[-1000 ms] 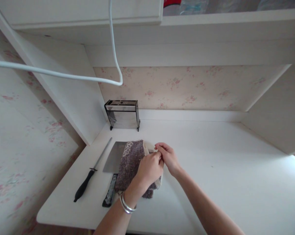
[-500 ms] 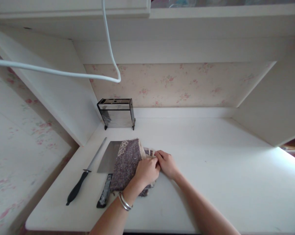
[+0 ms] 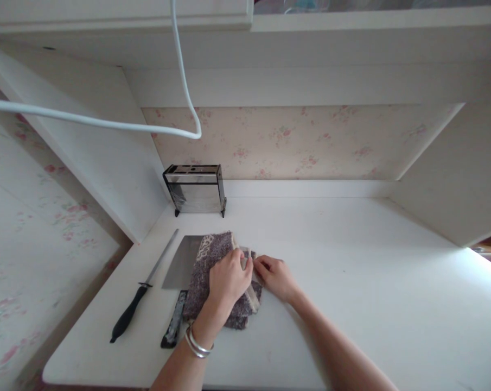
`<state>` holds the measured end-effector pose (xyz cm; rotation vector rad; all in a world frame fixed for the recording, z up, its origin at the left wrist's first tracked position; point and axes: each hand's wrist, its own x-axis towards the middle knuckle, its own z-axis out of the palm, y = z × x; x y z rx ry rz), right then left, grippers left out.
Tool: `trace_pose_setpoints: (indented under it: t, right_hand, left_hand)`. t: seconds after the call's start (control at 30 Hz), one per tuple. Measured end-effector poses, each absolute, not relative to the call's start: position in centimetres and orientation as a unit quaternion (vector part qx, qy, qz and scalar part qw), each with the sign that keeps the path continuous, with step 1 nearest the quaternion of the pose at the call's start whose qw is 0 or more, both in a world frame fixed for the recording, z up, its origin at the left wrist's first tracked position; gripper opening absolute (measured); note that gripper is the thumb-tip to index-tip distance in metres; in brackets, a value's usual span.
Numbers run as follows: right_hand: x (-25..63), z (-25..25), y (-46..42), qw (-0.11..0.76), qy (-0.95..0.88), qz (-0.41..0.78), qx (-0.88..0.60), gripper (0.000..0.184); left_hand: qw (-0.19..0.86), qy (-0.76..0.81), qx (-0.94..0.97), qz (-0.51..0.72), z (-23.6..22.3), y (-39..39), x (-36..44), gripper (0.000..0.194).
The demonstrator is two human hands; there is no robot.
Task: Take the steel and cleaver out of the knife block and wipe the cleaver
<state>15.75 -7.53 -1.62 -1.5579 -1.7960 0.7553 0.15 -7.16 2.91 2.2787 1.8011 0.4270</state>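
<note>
A folded purple-brown cloth (image 3: 202,285) with a cream pattern lies on the white counter. My left hand (image 3: 231,277), a silver bracelet at its wrist, rests on the cloth with its thumb and forefinger pinched at a pale edge. My right hand (image 3: 278,278) grips the cloth's right edge with curled fingers. Beneath the cloth's left part is a cleaver (image 3: 180,265); its broad grey blade is partly covered, while its worn black handle (image 3: 174,320) points toward me. Farther left lies a sharpening steel (image 3: 130,315) with a black handle, apart from both hands.
A steel and black knife block (image 3: 198,195) stands at the back left of the counter (image 3: 351,282). A white cable (image 3: 184,76) hangs in front of the upper cabinet (image 3: 119,16). Side panels (image 3: 452,179) border the counter at both ends.
My left hand has shifted left and slightly up along the cloth, parting from my right hand. More of the cloth's pale right edge shows. My right hand has moved slightly down.
</note>
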Motion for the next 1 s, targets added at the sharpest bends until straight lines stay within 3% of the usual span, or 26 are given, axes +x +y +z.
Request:
trace_pose_setpoints:
  t: [0.13,0.23,0.53,0.67,1.0]
  right_hand:
    - [15.6,-1.6,-7.8,0.300,-0.723,0.267,-0.563,0.027]
    - [15.6,-1.8,-7.8,0.291,-0.720,0.264,-0.572,0.026]
    - [15.4,-2.0,-7.6,0.268,-0.722,0.237,-0.593,0.033]
    - [15.3,-2.1,-7.6,0.264,-0.725,0.230,-0.593,0.031]
    - [15.4,-2.1,-7.8,0.286,-0.717,0.235,-0.591,0.030]
  left_hand:
    - [0.082,0.623,0.769,0.118,2.2,-7.3,-0.4,0.025]
    - [0.124,0.603,0.775,0.144,1.9,-7.1,-0.7,0.016]
    - [0.224,0.538,0.782,0.221,3.5,-6.4,-2.7,0.015]
    - [0.288,0.466,0.813,0.196,3.5,-6.8,-2.8,0.013]
    - [0.156,0.522,0.827,0.137,2.0,-7.2,-1.5,0.033]
